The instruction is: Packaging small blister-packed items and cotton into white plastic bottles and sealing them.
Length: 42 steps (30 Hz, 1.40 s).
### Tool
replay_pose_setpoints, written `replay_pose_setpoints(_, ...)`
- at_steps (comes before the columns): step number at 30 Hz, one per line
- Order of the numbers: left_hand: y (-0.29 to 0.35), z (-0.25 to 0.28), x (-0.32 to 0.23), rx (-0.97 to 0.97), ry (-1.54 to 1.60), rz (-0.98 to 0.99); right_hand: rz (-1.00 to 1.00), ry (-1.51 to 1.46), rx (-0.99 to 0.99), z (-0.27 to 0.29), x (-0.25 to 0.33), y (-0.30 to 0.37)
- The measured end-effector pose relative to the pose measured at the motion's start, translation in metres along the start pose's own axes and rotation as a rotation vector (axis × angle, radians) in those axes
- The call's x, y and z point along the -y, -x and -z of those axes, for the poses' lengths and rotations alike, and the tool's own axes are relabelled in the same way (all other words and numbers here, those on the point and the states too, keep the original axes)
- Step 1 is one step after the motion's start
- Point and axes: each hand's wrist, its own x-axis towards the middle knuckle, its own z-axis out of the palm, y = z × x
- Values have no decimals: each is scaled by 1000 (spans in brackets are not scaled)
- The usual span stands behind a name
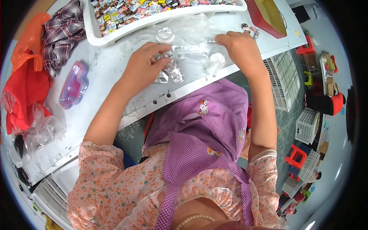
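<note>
My left hand [142,66] has its thumb and fingers closed around small shiny silvery pieces, partly hidden by the fingertips. More silvery wrapped pieces [176,73] lie just below it, by the table's front edge. To the right, my right hand [244,49] has its fingers curled and pinches the edge of a clear plastic piece [191,50] lying flat between the two hands. Beyond the left fingertips stands a small clear round tub [165,35] with something whitish in it. A crumpled white bit [217,58] rests on the plastic near the right hand.
A white tray [134,23] of small colourful wrapped pieces spans the back. At the back right stands a red box [270,21]. A purple-blue plastic case [74,85], plaid cloth [65,30] and red bags [28,73] are on the left. Crates [283,78] stand beyond the right edge.
</note>
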Motion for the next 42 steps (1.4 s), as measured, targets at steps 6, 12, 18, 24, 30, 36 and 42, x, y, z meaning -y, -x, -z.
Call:
replay_pose_setpoints(6, 3, -9, -4, 119, 181, -26, 52, -276, -179, 5, 5, 2)
replay_pose_setpoints(12, -1, -7, -13, 222, 663, 180, 112, -326, -314, -8, 13, 5)
replay_pose_setpoints(18, -2, -12, -5, 252, 901, 261, 222, -263, -382, -11, 51, 7)
replay_pose_setpoints(24, 3, -7, -10, 124, 672, 189, -468, -927, -292, -4, 76, 23)
replay_pose_setpoints(30, 9, -11, -17, 202, 496, 104, -728, -1591, 25, 5, 80, 33)
replay_pose_setpoints(36, 11, -16, -20, 195, 554, 111, -789, -1769, 13, 2, 87, 38)
replay_pose_setpoints(42, 12, -11, -19, 268, 442, 133, -773, -1741, 150, 7, 91, 40)
